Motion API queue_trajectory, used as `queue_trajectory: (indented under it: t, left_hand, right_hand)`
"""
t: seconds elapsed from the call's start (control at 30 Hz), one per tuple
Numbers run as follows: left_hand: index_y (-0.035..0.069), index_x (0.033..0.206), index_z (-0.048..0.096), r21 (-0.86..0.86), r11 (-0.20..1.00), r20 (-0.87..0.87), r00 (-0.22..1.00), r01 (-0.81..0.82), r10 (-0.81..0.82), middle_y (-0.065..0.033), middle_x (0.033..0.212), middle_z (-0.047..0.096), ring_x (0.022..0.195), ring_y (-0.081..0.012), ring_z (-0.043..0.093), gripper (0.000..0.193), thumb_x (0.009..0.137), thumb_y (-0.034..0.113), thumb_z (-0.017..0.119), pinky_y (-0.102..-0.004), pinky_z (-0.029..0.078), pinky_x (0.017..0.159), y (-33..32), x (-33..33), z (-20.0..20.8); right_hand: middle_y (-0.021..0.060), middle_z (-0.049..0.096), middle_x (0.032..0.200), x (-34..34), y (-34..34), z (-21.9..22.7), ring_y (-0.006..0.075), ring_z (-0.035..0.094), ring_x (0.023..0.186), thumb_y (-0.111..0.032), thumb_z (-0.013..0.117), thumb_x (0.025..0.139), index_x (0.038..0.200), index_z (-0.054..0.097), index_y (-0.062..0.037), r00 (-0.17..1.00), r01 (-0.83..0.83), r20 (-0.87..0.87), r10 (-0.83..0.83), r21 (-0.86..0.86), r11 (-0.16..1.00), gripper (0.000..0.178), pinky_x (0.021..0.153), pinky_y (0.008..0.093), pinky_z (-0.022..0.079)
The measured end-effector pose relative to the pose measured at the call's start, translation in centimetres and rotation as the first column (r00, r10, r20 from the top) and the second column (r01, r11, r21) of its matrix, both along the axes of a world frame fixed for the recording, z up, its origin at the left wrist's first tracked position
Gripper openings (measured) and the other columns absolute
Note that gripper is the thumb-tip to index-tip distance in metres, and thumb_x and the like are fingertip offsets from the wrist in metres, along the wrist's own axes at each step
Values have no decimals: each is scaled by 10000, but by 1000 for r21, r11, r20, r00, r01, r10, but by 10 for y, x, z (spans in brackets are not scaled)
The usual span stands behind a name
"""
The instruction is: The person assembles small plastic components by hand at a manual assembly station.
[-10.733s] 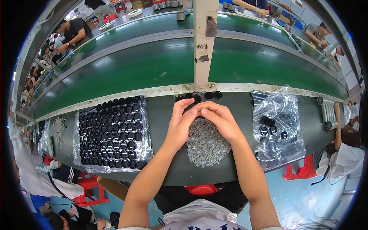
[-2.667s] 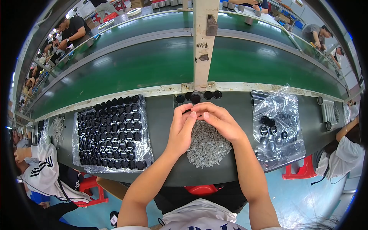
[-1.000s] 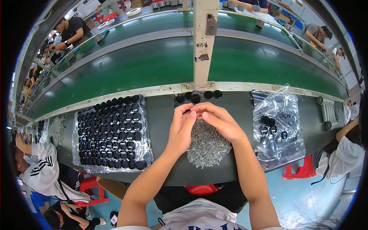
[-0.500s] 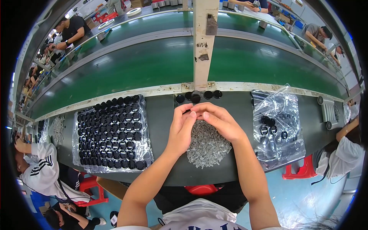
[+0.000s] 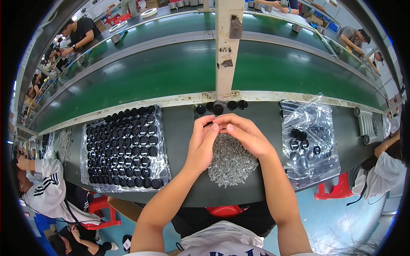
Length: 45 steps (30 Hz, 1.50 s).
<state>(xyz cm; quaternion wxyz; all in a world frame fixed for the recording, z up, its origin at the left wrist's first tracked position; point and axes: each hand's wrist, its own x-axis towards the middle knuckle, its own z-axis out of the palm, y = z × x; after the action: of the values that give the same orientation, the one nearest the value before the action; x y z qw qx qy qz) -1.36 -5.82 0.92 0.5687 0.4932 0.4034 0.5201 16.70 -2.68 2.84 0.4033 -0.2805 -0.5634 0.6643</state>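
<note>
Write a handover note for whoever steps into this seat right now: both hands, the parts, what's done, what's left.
Left hand and right hand: fingertips pressed together above the pile of small grey parts; what they pinch is hidden.
Left: tray of black round caps on plastic, full rows.
Right: clear bag holding a few black caps.
Done, it seems: four black caps lined up by the conveyor edge.
Left: most of the grey pile.

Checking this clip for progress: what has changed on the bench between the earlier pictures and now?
Very little. Early on, only two black round parts stood in the row at the bench's far edge; now there are about four. The left hand and right hand stay pressed together, fingertips meeting, over the pile of small grey pieces. The tray of black caps and the clear plastic bag have not moved.
</note>
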Motion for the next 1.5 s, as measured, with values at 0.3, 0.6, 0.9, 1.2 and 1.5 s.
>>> queue_trajectory:
  t: [0.3, 0.6, 0.9, 1.2, 1.5]
  left_hand:
    - [-12, 1417, 421, 0, 1000, 3, 1000, 3, -3, -149, 1365, 522, 1262, -205, 561, 387, 1104, 216, 440, -377, 429, 1130, 1, -1, -2]
    - [-4, 1415, 422, 9, 1000, 51, 999, 7, -7, -136, 1371, 504, 1266, -204, 546, 388, 1104, 226, 449, -388, 441, 1125, 1, -1, 1]
    - [16, 1382, 441, 5, 999, 106, 994, -36, 35, -135, 1392, 483, 1278, -240, 555, 366, 1106, 256, 457, -419, 455, 1115, 4, -2, 5]
    - [42, 1355, 467, -24, 991, 138, 982, -130, 132, -128, 1437, 500, 1292, -286, 562, 342, 1114, 283, 430, -444, 466, 1085, 10, -11, 10]
    - [35, 1291, 498, -131, 956, 110, 955, -262, 277, -108, 1280, 567, 970, -224, 690, 341, 1076, 299, 524, -358, 590, 768, 14, -23, 25]
  right_hand:
    - [119, 624, 1297, 0, 1, -3, 237, 608, 1236, -390, 612, 1033, 1304, 607, 35, 1000, -5, -4, 5, 15, 1000, 503, 1107, 395, 454]
    - [128, 613, 1298, 0, 1, -1, 247, 610, 1236, -370, 600, 1041, 1308, 606, 44, 1000, -9, -10, 9, 19, 1000, 493, 1103, 412, 460]
    - [97, 652, 1233, -1, 0, 1, 205, 624, 1185, -296, 628, 1034, 1262, 640, 8, 996, 50, -68, -49, 8, 999, 381, 1049, 360, 475]
    - [130, 627, 1297, 5, 3, 1, 270, 638, 1187, -306, 592, 1040, 1275, 638, 30, 989, 149, -25, -149, 27, 988, 412, 1069, 425, 490]
    - [125, 644, 1271, 4, 2, 4, 251, 652, 1153, -266, 581, 1045, 1254, 653, 31, 980, 196, -27, -196, 15, 980, 371, 1017, 409, 525]
